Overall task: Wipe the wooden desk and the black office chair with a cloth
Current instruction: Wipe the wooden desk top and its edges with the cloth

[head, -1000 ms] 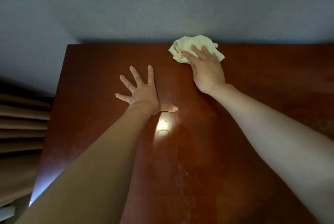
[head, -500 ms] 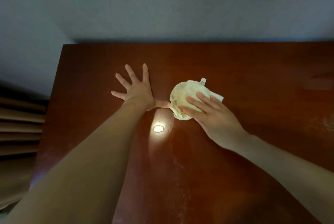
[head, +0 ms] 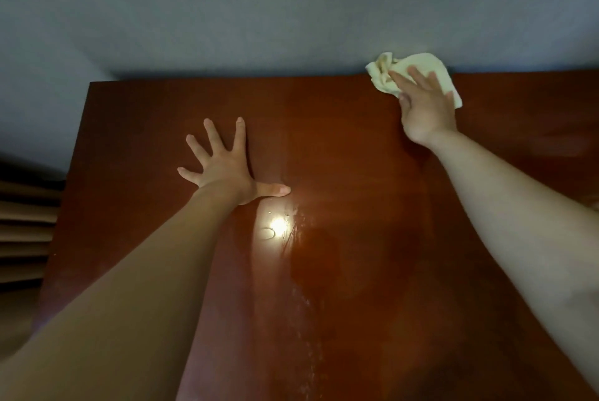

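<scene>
— What takes up the upper part of the frame?
— A plain grey-blue wall [head: 291, 5], which also runs down the upper left.
— And at the left edge, lower down?
— Tan pleated folds [head: 22, 229], perhaps a curtain, lying in dim horizontal bands.

dim room, wooden desk [head: 340, 271] against grey-blue wall [head: 259, 5], tan curtain folds [head: 26, 222]

Right hand [head: 425, 109] presses the cloth [head: 418, 67] at the desk's [head: 356, 271] far edge; left hand [head: 223, 167] lies flat, fingers spread
</scene>
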The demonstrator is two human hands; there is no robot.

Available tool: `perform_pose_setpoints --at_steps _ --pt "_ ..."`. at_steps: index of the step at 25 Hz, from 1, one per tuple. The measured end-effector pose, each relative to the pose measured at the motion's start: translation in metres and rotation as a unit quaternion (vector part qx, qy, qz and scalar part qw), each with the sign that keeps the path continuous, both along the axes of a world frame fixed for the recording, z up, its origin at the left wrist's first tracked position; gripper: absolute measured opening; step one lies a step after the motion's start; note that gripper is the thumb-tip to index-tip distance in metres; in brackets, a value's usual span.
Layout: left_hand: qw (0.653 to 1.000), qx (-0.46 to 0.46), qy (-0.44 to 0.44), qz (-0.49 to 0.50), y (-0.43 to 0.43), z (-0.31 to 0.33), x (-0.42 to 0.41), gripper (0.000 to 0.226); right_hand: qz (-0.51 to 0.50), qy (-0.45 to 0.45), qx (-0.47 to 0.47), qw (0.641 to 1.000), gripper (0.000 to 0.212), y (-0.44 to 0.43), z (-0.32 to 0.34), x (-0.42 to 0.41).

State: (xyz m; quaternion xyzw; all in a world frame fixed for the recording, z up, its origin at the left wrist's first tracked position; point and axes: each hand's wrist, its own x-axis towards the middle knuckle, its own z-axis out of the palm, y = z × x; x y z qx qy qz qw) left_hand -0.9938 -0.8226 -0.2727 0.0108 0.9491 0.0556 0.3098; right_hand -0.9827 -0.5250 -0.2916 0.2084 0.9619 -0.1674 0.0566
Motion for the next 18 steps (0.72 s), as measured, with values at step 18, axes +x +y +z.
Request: perform_pose_setpoints --at_steps 18 --pt "0.971 -0.122 0.092 -0.183 0.078 0.037 -0.003 0.138 0.278 0.087 0.054 0.955 0.059 -0.035 -0.010 0.181"
